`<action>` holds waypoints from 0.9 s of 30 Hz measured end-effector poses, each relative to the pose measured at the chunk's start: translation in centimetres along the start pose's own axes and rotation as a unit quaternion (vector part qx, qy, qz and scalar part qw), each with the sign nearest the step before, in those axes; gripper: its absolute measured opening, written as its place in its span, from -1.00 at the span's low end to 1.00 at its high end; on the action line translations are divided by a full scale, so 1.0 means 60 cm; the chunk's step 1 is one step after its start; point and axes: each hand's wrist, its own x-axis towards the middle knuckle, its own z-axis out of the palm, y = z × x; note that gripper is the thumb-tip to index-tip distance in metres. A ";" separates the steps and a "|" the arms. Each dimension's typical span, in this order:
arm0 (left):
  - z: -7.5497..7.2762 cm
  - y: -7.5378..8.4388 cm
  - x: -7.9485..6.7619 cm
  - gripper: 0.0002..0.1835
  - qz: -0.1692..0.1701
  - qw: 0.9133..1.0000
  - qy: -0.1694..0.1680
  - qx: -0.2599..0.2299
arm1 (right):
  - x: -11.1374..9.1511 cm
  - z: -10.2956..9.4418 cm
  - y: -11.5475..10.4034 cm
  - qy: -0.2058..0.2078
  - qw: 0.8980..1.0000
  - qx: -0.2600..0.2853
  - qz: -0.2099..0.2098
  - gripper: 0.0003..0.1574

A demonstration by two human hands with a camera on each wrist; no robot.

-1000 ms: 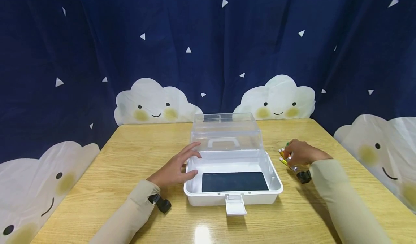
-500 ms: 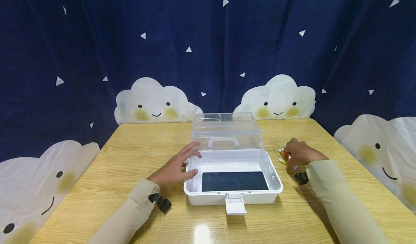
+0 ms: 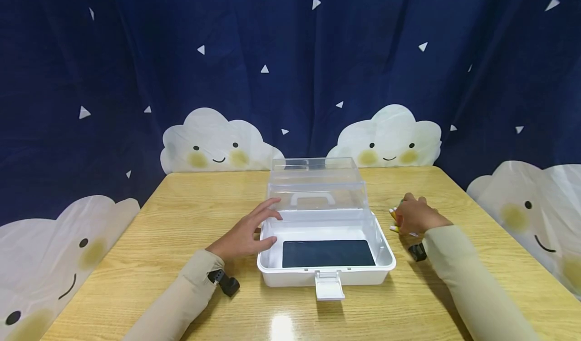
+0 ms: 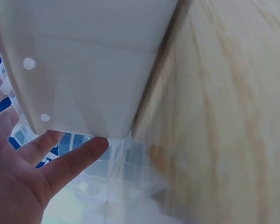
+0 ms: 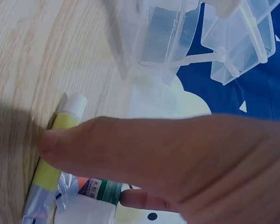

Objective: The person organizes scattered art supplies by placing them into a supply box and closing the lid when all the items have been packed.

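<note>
A white plastic box [image 3: 290, 279] with its clear lid [image 3: 313, 174] raised stands mid-table. My left hand [image 3: 242, 237] rests at its left rim, thumb and two fingers reaching over the edge. In the left wrist view, other fingers touch the end of the box's side wall [image 4: 93, 88]. My right hand [image 3: 416, 216] is lowered over several small paint tubes right of the box. In the right wrist view its thumb lies across a yellow tube [image 5: 49, 175] with a white cap, and a finger shows beyond a green-labelled tube [image 5: 111, 190]. The palm hides the rest.
A flat dark rectangular panel [image 3: 328, 253] lies on the box floor. The white latch [image 3: 329, 286] hangs open at the front. Behind the wooden table [image 3: 199, 200] hangs a dark blue curtain [image 3: 290, 68] with smiling clouds.
My right hand has shifted slightly left and closer over the tubes. The yellow tube beneath it has turned to lie more level. My left hand stays at the box rim.
</note>
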 end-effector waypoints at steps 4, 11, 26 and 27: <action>0.000 -0.001 0.000 -0.59 0.003 1.000 -0.002 0.004 | -0.001 0.001 0.001 0.000 1.000 0.000 0.002 -0.85; 0.001 -0.001 0.000 -0.58 0.005 1.000 -0.001 0.004 | -0.001 -0.004 -0.001 -0.010 1.000 -0.007 -0.002 -0.87; 0.000 0.000 0.001 -0.58 -0.003 1.000 0.000 0.009 | 0.005 -0.008 0.005 -0.005 1.000 -0.017 -0.018 -0.87; 0.000 0.001 0.001 -0.58 -0.003 1.000 -0.001 0.008 | 0.005 -0.009 0.006 -0.006 1.000 -0.018 -0.021 -0.87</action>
